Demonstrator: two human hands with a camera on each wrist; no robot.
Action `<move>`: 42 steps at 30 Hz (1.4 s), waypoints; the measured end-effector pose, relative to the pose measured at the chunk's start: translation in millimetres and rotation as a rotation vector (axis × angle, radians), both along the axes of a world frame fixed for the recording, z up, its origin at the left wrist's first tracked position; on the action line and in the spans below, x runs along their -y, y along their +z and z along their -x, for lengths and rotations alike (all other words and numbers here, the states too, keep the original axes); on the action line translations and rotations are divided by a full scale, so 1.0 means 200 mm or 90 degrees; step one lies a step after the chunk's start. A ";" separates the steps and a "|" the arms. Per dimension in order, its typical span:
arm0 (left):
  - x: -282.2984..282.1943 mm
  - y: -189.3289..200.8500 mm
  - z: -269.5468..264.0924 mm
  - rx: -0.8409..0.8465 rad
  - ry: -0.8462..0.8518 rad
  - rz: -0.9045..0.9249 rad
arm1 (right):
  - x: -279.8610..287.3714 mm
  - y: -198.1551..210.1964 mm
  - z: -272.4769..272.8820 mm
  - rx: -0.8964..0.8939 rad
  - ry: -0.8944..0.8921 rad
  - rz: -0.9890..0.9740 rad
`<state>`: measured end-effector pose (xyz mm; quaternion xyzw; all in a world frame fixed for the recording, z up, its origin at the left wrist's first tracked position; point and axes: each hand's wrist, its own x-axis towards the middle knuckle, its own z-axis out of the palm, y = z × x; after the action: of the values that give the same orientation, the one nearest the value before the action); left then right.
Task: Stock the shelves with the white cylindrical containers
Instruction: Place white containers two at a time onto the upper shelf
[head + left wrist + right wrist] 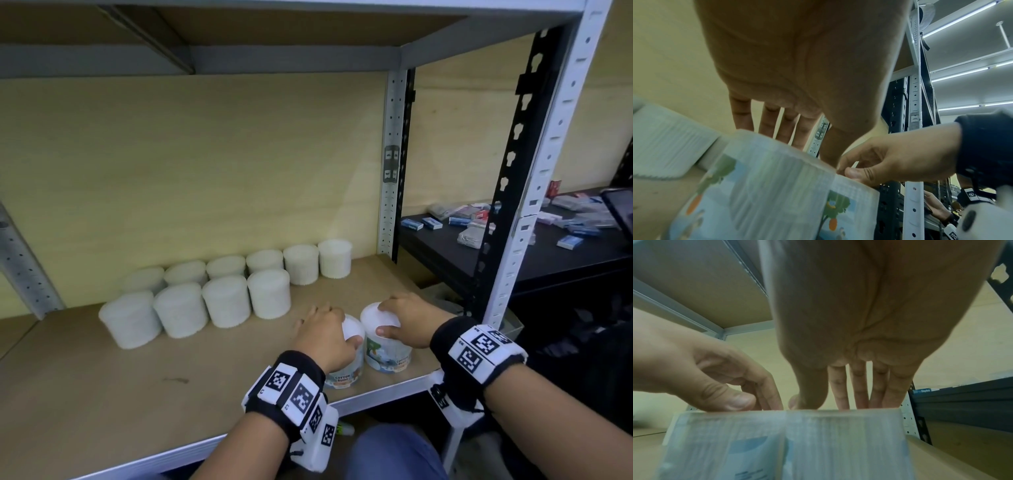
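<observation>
Two cotton-bud containers with white lids and picture labels stand side by side near the front right edge of the shelf board [102, 394]. My left hand [329, 334] grips the left container [344, 371] from above, thumb on the near side. My right hand [394, 318] grips the right container [388, 353] the same way. In the left wrist view my left hand [797, 146] arches over its container [766, 186]. The right wrist view shows my right hand [834, 400] with fingers behind its container [838, 443]. Several white containers [205, 305] stand in two rows further back.
The back row of containers [301, 263] runs along the yellow back wall. A white upright post [534, 205] bounds the shelf on the right. The upper shelf [239, 34] hangs overhead. A black shelf [555, 263] to the right holds several small boxes.
</observation>
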<state>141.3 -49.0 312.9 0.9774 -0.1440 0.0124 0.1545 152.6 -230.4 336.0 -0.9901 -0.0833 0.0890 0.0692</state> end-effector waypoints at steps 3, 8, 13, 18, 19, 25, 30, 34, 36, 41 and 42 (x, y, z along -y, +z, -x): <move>-0.01 0.00 -0.01 -0.011 0.003 0.057 | 0.00 0.01 0.00 -0.002 0.000 -0.010; -0.12 0.06 -0.02 0.027 -0.033 0.221 | -0.08 0.05 -0.02 0.124 0.036 -0.140; -0.35 0.12 -0.03 0.099 -0.027 0.266 | -0.30 0.12 -0.02 0.265 0.093 -0.342; -0.64 0.18 -0.08 0.120 0.027 0.227 | -0.54 0.13 -0.07 0.284 0.132 -0.417; -0.69 0.18 -0.10 0.117 0.039 0.215 | -0.59 0.13 -0.08 0.277 0.136 -0.407; -0.99 0.20 -0.21 0.048 0.109 0.130 | -0.85 0.12 -0.23 0.172 0.116 -0.296; -1.14 0.19 -0.34 0.005 0.134 0.095 | -1.02 0.13 -0.39 0.127 0.100 -0.242; -1.18 0.18 -0.45 -0.019 0.126 0.087 | -1.09 0.10 -0.52 0.095 0.079 -0.209; -1.17 0.17 -0.51 -0.027 0.124 0.085 | -1.10 0.09 -0.58 0.081 0.072 -0.188; -1.12 0.13 -0.64 -0.055 0.113 0.090 | -1.10 0.05 -0.70 0.054 0.059 -0.118; -1.11 0.12 -0.66 -0.059 0.112 0.090 | -1.10 0.04 -0.72 0.049 0.053 -0.110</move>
<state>273.5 173.1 337.3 0.9725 -0.0494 -0.0092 0.2275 296.1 -10.0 344.1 -0.9788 -0.1345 0.0463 0.1476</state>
